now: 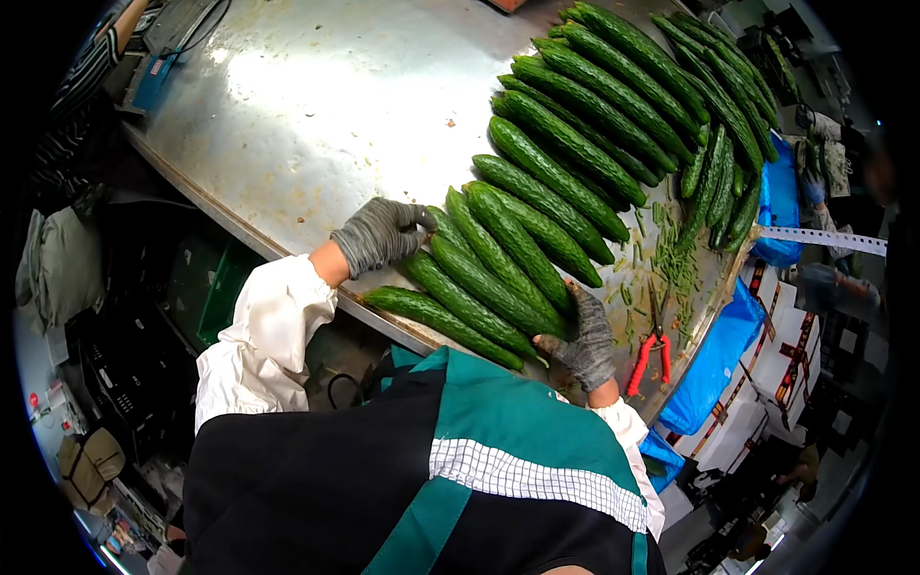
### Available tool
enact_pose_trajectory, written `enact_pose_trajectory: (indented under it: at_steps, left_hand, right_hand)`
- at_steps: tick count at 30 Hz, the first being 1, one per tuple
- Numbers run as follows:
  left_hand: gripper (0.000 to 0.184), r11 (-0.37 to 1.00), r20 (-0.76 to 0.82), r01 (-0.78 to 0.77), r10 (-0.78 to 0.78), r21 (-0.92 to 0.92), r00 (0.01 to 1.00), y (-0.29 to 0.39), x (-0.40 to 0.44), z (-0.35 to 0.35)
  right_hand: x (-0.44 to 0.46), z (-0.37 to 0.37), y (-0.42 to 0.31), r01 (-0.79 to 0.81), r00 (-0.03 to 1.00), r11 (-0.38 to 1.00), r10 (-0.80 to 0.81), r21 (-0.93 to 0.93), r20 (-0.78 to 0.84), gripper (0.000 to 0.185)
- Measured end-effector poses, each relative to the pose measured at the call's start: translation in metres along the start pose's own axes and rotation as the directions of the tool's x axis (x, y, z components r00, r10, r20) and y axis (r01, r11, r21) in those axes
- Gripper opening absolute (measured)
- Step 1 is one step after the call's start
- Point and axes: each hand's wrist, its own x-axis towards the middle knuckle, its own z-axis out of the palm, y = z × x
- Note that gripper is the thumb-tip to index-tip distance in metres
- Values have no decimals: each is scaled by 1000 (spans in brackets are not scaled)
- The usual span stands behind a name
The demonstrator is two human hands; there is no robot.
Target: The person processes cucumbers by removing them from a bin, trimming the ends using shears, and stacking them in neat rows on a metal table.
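Note:
Long green cucumbers (498, 244) lie side by side in a slanting row on the metal table (316, 125). My left hand (381, 235), in a grey glove, has its fingers curled round the upper left ends of the nearest cucumbers. At their lower right ends my right hand (583, 343), also gloved, rests against the cucumbers with thumb and fingers apart on either side. One cucumber (443, 324) lies nearest my body along the table's front edge. Red-handled scissors (652, 359) lie right of my right hand, beside green trimmings (676, 259).
More cucumbers (724, 86) are piled at the far right. Blue plastic (714, 369) and white boxes (767, 364) stand beyond the right edge. A person in a striped sleeve (91, 81) is at the upper left. A green crate (225, 287) sits below the left edge.

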Motion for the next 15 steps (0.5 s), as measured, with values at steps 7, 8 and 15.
enact_pose_trajectory:
  at_steps: [7,8,15]
  left_hand:
    - [21,821,107,-299,283,487,953,8,2,0]
    - [22,809,156,-309,267,500,951,10,4,-3]
    - [29,855,268,-248,134,456,954,17,10,-8]
  right_hand:
    - [-6,-1,-17,113,981,982,-135,-154,-140,74]
    - [-5,-3,-23,115,981,981,-137,-155,-137,74]
    - [2,0,-46,219,971,943,-236,-250,-42,55]
